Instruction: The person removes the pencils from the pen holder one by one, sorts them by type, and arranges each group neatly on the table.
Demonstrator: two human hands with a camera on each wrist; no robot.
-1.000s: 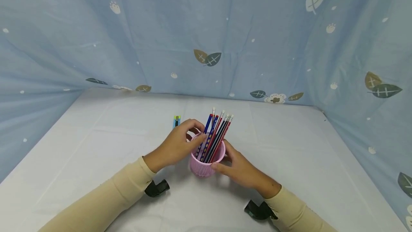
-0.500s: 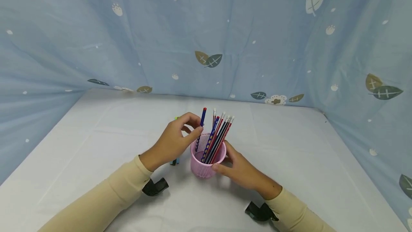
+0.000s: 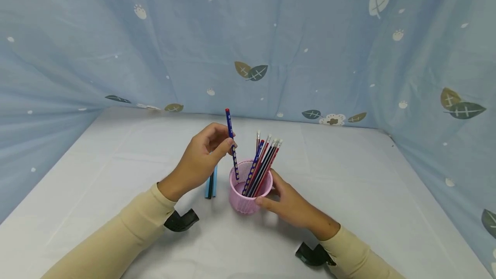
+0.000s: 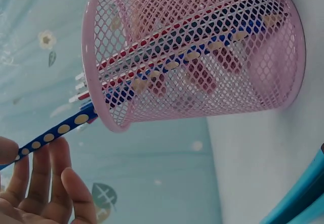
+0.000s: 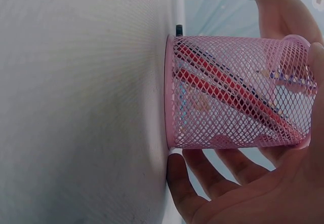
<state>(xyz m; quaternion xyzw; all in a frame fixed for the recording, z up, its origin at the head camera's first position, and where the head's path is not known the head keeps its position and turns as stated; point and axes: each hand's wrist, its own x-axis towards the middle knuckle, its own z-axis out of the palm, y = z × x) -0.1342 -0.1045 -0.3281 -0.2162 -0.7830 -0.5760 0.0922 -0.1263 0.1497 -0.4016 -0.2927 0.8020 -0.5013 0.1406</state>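
My left hand (image 3: 195, 158) pinches a dark blue pencil with pale spots (image 3: 229, 123) and a red end. The pencil stands nearly upright, its lower tip just inside the rim of a pink mesh pencil cup (image 3: 243, 205). In the left wrist view, thumb and fingertips meet on the spotted pencil (image 4: 55, 132). From the right side, my right hand (image 3: 290, 206) holds the cup, thumb near its rim and fingers around the far wall. Several red, black and blue pencils (image 3: 267, 162) lean to the right inside the cup.
Light blue and black sticks, perhaps pencils (image 3: 210, 186), lie left of the cup, partly hidden by my left hand. A white cloth (image 3: 348, 193) covers the table. Behind it hangs a blue curtain (image 3: 310, 33) with leaf prints.
My left hand has drawn the spotted blue pencil up and left from among the others, and it has turned more upright. The right hand and the cup have barely moved.
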